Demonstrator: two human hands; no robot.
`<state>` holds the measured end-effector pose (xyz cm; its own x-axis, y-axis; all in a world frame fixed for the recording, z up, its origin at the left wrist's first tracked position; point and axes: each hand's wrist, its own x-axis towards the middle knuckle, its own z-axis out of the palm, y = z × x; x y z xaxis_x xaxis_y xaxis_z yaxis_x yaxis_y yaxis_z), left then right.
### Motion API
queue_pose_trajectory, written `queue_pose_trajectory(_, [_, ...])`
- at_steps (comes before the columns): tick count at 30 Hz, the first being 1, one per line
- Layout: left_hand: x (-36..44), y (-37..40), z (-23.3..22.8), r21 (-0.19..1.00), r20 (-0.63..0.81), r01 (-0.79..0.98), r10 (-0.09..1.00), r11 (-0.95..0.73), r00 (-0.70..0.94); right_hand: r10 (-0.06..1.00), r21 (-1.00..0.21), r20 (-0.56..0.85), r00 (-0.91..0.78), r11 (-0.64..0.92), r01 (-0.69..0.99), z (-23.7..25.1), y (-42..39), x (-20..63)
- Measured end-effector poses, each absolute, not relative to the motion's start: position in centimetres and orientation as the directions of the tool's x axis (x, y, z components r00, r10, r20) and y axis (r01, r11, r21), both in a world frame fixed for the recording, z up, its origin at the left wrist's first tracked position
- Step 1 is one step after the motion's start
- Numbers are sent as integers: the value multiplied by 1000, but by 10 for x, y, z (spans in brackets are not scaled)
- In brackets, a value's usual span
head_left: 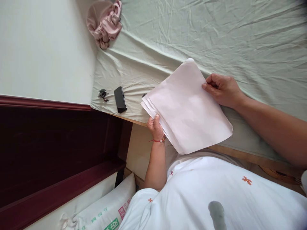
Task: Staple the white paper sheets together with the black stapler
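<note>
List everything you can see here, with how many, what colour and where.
Paper sheets: a few stacked, pale pink, held over the bed edge.
Bed sheet: one, pale green, wrinkled, covering the bed.
Phone: one, black, near the bed corner.
Small dark object: one, left of the phone; too small to identify.
Pink fabric bundle: one, top, by the wall.
Printed sack: one, white, bottom left.
Left hand: grip on the sheets' lower edge; red bracelet.
Right hand: grip on their right edge.

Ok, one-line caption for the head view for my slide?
Left hand and right hand hold a stack of pale paper sheets over a green-sheeted bed, phone nearby.
</note>
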<state>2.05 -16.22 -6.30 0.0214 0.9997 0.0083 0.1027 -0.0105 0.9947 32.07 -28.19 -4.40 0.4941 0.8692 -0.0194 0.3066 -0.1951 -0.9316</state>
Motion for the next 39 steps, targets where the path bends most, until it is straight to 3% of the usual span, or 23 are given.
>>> queue_pose_trajectory(9, [19, -162, -65, 999, 11, 33, 1000, -11, -2, 872, -937, -41, 487, -203, 284, -45, -281, 322])
queue_pose_trajectory(26, [21, -165, -59, 1000, -18, -25, 999, 19, 49, 898, -935, 57, 437, -106, 339, -46, -281, 324])
queue_pose_trajectory(39, [16, -164, -60, 999, -28, -15, 994, 30, 103, 899, -931, 29, 438, -135, 339, -48, -281, 325])
